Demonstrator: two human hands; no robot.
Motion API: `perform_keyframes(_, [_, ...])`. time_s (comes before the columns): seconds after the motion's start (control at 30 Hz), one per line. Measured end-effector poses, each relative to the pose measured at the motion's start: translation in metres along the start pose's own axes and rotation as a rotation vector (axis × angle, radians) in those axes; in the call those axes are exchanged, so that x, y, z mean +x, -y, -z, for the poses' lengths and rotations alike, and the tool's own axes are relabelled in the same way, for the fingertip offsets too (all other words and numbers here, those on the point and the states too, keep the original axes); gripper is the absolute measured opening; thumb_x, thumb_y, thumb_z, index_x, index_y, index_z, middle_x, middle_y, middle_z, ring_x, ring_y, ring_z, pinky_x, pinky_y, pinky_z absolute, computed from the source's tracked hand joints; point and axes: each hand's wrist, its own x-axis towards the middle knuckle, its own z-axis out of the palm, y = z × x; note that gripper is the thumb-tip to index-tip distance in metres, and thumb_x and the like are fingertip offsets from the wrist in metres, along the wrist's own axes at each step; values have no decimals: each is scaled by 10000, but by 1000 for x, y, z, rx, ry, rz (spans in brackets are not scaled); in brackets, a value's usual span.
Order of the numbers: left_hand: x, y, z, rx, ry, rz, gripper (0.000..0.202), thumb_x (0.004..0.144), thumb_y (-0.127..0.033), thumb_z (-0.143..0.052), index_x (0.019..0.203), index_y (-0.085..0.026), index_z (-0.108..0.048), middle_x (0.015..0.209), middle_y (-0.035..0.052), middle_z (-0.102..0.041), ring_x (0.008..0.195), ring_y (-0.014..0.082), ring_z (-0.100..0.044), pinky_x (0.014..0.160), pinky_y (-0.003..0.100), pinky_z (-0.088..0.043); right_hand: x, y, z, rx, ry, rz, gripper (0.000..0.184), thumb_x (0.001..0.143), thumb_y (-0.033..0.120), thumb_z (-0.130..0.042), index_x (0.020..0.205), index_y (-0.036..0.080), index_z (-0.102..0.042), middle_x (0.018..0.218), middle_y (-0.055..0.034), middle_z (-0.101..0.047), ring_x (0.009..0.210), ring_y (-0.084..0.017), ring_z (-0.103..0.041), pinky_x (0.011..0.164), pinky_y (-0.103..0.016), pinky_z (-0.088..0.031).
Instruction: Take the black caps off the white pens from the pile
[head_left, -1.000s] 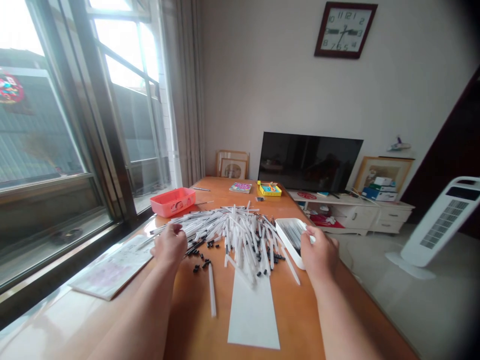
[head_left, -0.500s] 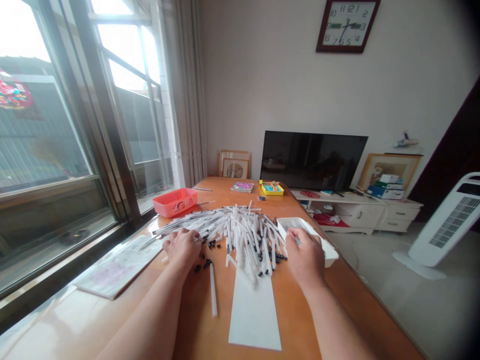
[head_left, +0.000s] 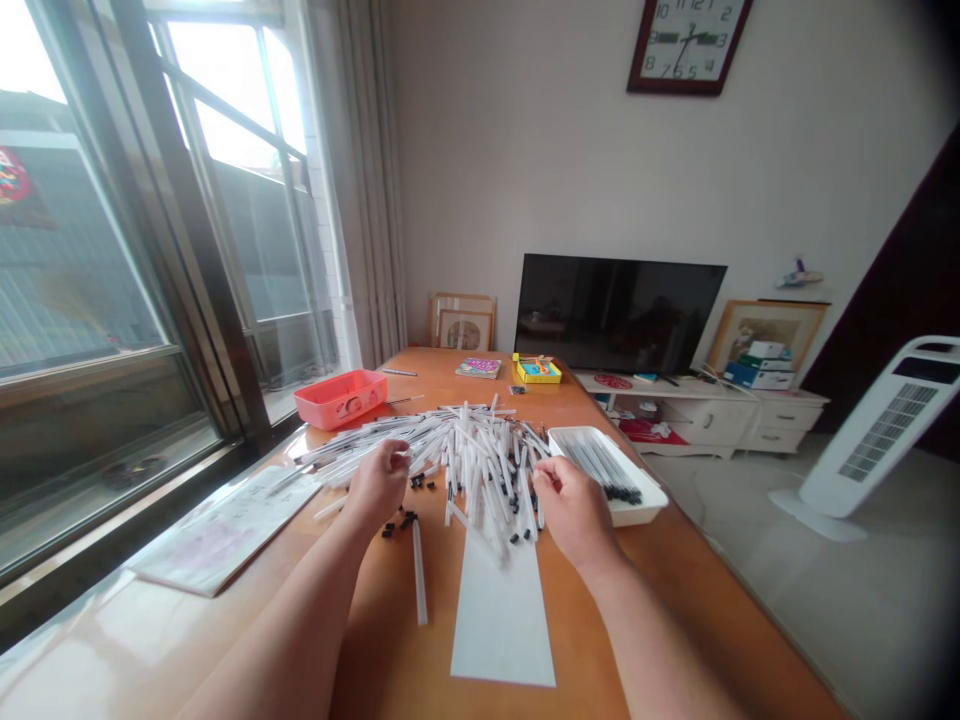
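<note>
A big heap of white pen barrels [head_left: 457, 450] lies on the orange table [head_left: 390, 650], with small black caps [head_left: 397, 522] scattered by it. My left hand [head_left: 379, 482] is curled at the heap's left edge, fingertips pinched on something I cannot make out. My right hand [head_left: 574, 508] hovers at the heap's right side, fingers bent together, beside a white tray [head_left: 651, 498] that holds several dark pens. One loose barrel [head_left: 417, 572] lies alone near my left forearm.
A white paper strip [head_left: 499, 625] lies in front of the heap. A pink tray [head_left: 339, 398] stands at the back left, printed sheets [head_left: 225, 528] by the window. Small books [head_left: 537, 370] sit at the table's far end. A white fan heater [head_left: 881, 430] stands on the floor at right.
My right hand has left the white tray and moved left to the heap's edge. My left hand has shifted right and closed up at the heap. The view tilted slightly.
</note>
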Motion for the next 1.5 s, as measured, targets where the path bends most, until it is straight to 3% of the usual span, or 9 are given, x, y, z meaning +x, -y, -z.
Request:
perform_keyframes(0.13, [-10, -16, 0, -350, 96, 92, 463, 738, -406, -581, 1131, -174, -655, 715, -1, -612, 522, 120, -460, 530, 250, -333, -1, -1, -2, 25, 68, -64, 162, 831, 264, -508, 863, 228, -663, 794, -30, -705, 702, -183, -612, 629, -264, -409])
perform_keyframes(0.23, [-16, -28, 2, -484, 138, 138, 461, 682, -424, -619, 1062, -169, -677, 686, -18, -573, 522, 105, -419, 532, 244, -310, 0, -4, 0, 6, 90, -124, 156, 809, 269, -511, 850, 231, -657, 719, -20, -682, 637, -181, -592, 582, -262, -384])
perform_keyframes(0.67, [-21, -39, 7, -537, 227, 240, 527, 665, -496, -673, 1083, -175, -690, 818, 39, -668, 747, 183, -551, 671, 289, -374, 2, -17, 3, -29, 114, -197, 117, 768, 268, -519, 762, 228, -628, 635, -5, -643, 568, -166, -541, 524, -246, -318])
perform_keyframes(0.87, [-21, -39, 11, -563, 214, 239, 466, 671, -442, -705, 1052, -178, -663, 814, 33, -665, 758, 187, -567, 690, 305, -392, -3, -6, -4, 99, 153, -181, 153, 800, 310, -532, 766, 215, -647, 587, 11, -602, 545, -153, -512, 524, -242, -341])
perform_keyframes(0.93, [-25, -42, 9, -614, 284, 202, 450, 667, -404, -736, 1041, -175, -637, 796, 25, -653, 749, 181, -575, 697, 305, -409, -7, 4, -11, 207, 199, -181, 180, 815, 341, -545, 795, 203, -659, 617, 12, -610, 563, -146, -520, 538, -239, -363])
perform_keyframes(1.17, [-55, -62, -21, -917, 747, 45, 381, 676, -284, -820, 929, -177, -557, 755, 1, -619, 723, 133, -594, 685, 264, -424, -24, 36, -26, 573, 423, -316, 329, 823, 493, -604, 866, 172, -665, 683, 6, -623, 564, -121, -498, 523, -232, -364])
perform_keyframes(1.27, [-61, -67, -28, -1001, 830, 13, 382, 674, -283, -833, 900, -176, -544, 772, 3, -617, 749, 134, -602, 713, 269, -431, -25, 38, -26, 628, 433, -326, 318, 812, 483, -628, 816, 166, -658, 645, 16, -600, 542, -110, -468, 515, -227, -346])
perform_keyframes(1.37, [-57, -65, -25, -917, 794, 0, 321, 715, -261, -773, 930, -182, -548, 797, 16, -629, 768, 148, -602, 723, 281, -432, -22, 33, -23, 634, 378, -346, 315, 814, 478, -635, 801, 164, -650, 640, 16, -592, 539, -106, -461, 512, -221, -345])
perform_keyframes(1.5, [-41, -47, -13, -409, 518, -86, 147, 724, -207, -638, 858, -192, -580, 751, 7, -602, 697, 156, -550, 636, 272, -387, -17, 25, -17, 647, 269, -434, 315, 808, 479, -641, 835, 165, -639, 650, 14, -587, 529, -100, -459, 499, -214, -345])
